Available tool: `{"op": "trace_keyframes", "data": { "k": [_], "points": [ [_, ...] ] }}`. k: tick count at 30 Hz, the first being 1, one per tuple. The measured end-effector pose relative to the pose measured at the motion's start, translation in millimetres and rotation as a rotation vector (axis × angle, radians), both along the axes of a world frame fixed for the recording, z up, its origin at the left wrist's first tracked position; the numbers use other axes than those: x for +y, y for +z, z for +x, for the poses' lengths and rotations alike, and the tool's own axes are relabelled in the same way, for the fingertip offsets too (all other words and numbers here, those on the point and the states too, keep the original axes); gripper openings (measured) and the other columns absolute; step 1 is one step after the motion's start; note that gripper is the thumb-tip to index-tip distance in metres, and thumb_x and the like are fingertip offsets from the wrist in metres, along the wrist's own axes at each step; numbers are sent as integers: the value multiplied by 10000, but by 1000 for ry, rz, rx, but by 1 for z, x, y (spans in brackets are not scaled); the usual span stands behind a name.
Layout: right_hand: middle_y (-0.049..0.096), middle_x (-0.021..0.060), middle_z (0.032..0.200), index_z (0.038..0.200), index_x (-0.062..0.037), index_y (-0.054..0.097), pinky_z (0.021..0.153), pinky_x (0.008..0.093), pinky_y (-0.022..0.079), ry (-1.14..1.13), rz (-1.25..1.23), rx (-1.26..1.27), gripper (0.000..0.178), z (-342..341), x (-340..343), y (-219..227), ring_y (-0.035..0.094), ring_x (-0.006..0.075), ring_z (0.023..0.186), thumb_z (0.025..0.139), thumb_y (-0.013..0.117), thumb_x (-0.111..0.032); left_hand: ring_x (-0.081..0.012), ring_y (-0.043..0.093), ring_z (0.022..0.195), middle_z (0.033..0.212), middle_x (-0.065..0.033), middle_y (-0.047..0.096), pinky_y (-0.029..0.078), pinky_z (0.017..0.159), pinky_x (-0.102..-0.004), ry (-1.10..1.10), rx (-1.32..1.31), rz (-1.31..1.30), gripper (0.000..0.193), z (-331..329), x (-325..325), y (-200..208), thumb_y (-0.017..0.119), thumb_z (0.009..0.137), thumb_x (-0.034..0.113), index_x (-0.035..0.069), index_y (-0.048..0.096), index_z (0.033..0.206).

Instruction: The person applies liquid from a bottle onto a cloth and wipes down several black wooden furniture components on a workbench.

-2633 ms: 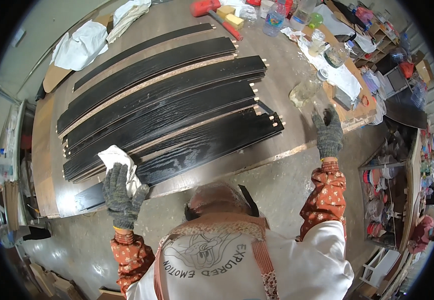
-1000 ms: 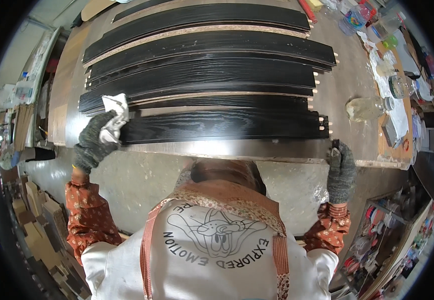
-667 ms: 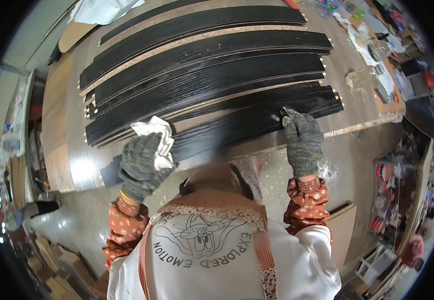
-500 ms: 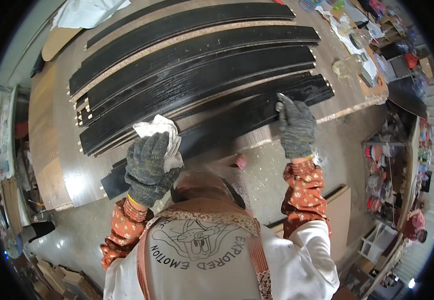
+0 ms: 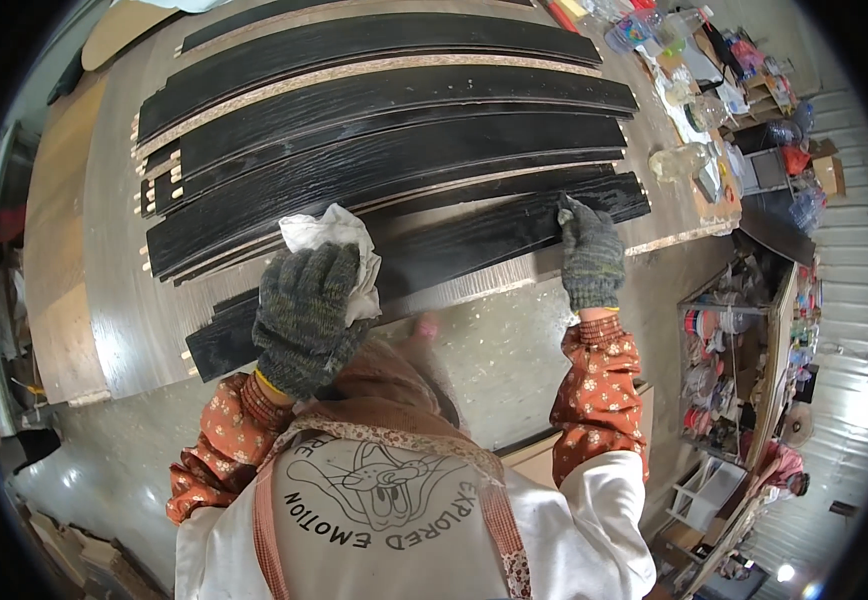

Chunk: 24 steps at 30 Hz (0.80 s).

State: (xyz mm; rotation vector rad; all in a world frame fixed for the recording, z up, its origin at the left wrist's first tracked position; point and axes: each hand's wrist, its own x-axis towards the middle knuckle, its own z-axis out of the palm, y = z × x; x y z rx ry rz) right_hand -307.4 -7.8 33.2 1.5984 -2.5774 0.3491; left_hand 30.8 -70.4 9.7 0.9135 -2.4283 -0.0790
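A white cloth [image 5: 362, 290] is bunched under my left hand [image 5: 306, 315], which wears a dark grey knit glove and presses the cloth onto the nearest black board [image 5: 434, 258]. This long, wood-grained board lies along the table's near edge. Farther right, my right hand [image 5: 592, 255], in a matching glove, is bent over the same board near its right end. Its fingertips are curled on the dark surface, and the underside of its grip is hidden. Beyond my hands, several more black boards [image 5: 394, 150] lie in rows, with pale dowels [image 5: 176, 172] sticking out of their ends.
The wood-topped table [image 5: 62, 290] carries the boards. At its far right stand plastic bottles [image 5: 632, 32] and a clear jar [image 5: 676, 162]. A cluttered shelf [image 5: 729, 320] is to the right, beyond the concrete floor [image 5: 494, 340]. A person [image 5: 782, 468] is far off at right.
My left hand and the cloth have shifted slightly right and away along the board. My right hand stays near the board's right end, its fingers more curled. The whole view has tilted a little.
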Motion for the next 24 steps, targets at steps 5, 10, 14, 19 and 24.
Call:
{"op": "trace_keyframes", "data": {
  "k": [5, 10, 14, 19, 24],
  "points": [
    [626, 153, 969, 1192, -185, 604, 828, 457, 480, 202, 34, 158, 326, 8, 6, -11, 601, 323, 949, 871, 586, -235, -354, 545, 1016, 1091, -170, 576, 394, 945, -518, 25, -37, 10, 600, -1, 0, -2, 736, 697, 334, 10, 563, 1171],
    [573, 112, 912, 1129, -100, 569, 696, 434, 478, 128, -64, 270, 298, 11, -9, -12, 585, 292, 831, 836, 542, -150, -346, 534, 1050, 1141, -161, 568, 389, 946, -512, 44, -58, -16, 616, -9, 4, -3, 734, 694, 337, 16, 557, 1188],
    [579, 115, 860, 1113, -91, 575, 631, 403, 477, 480, 60, 186, 326, 110, -20, -3, 577, 275, 780, 788, 557, -110, -341, 521, 1105, 1202, -152, 559, 368, 974, -507, 31, -64, 35, 686, -7, 6, -2, 734, 689, 360, 33, 525, 1256],
    [585, 87, 827, 993, -96, 595, 651, 406, 480, 112, -69, 211, 188, -13, -28, -2, 571, 264, 767, 830, 504, -79, -336, 530, 1090, 1182, -139, 571, 374, 975, -506, 117, 0, -6, 649, -8, 8, -8, 750, 678, 337, 58, 542, 1226],
    [587, 92, 872, 1112, -132, 576, 673, 411, 492, 569, -184, 328, 368, 105, -23, -21, 586, 266, 819, 752, 633, -180, -346, 504, 1140, 1263, -132, 529, 355, 996, -512, -24, 31, 69, 706, -9, 2, 2, 766, 644, 343, 64, 519, 1243]
  ]
}}
